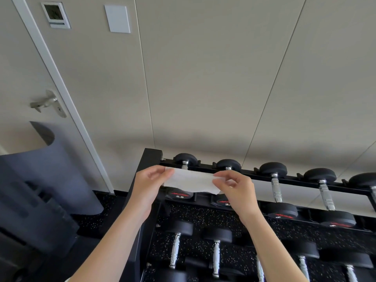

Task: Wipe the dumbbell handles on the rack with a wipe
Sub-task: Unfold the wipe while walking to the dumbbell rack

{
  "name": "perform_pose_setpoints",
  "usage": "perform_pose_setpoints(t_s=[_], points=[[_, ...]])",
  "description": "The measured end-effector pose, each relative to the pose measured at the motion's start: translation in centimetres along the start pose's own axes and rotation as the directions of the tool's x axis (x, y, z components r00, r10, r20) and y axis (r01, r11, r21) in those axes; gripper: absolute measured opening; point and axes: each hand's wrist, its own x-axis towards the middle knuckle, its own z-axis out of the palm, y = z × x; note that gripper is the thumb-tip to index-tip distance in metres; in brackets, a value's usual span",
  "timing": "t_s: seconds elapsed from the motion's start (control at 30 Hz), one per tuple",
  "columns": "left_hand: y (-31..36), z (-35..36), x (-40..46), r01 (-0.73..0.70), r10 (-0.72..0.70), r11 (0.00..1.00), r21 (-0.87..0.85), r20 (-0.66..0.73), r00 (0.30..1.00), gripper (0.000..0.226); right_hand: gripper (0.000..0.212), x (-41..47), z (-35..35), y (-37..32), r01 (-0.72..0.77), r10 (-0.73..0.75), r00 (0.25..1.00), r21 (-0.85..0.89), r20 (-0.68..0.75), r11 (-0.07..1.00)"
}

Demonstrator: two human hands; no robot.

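The rack (151, 159) carried heavy, stiff dumbbells (276, 190) with bare steel handles. Above its top row, the left hand (149, 185) and right hand (236, 189) each pinched an end of the wipe (189, 181), stretched flat; light and limp, probably best gripped bunched.

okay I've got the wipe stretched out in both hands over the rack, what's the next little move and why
Probably lower the white paper wipe onto a chrome handle of the leftmost black dumbbell on the black metal rack. The left hand and right hand pinch its ends in the air above the top row; it seems to touch no handle yet.
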Motion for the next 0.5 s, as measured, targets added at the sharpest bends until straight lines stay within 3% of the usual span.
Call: perform_pose_setpoints(t_s=[0.13, 0.27, 0.4, 0.5], points=[[-0.2, 0.8, -0.1, 0.061, -0.063, 0.991, -0.119, -0.015, 0.998, 0.007, 0.009, 0.2, -0.4, -0.7, 0.033, -0.033, 0.999, -0.009, -0.041, 0.999], [-0.2, 1.8, -0.4, 0.102, -0.096, 0.975, -0.198, 0.036, 0.995, 0.018, 0.018, 0.3, -1.6, -0.5, 0.017, -0.023, 0.999, 0.125, 0.048, 0.992], [-0.7, 3.0, -0.8, 0.082, -0.078, 0.992, -0.097, 0.045, 0.996, 0.031, 0.032, 0.4, -2.1, 0.4, -0.077, 0.065, 0.995, 0.172, 0.079, 0.982], [-1.4, 4.4, -1.3, 0.088, -0.089, 0.996, -0.022, -0.025, 0.996, 0.038, 0.017, 0.3, -1.6, 2.0, -0.190, 0.191, 0.981, 0.193, 0.014, 0.963]])
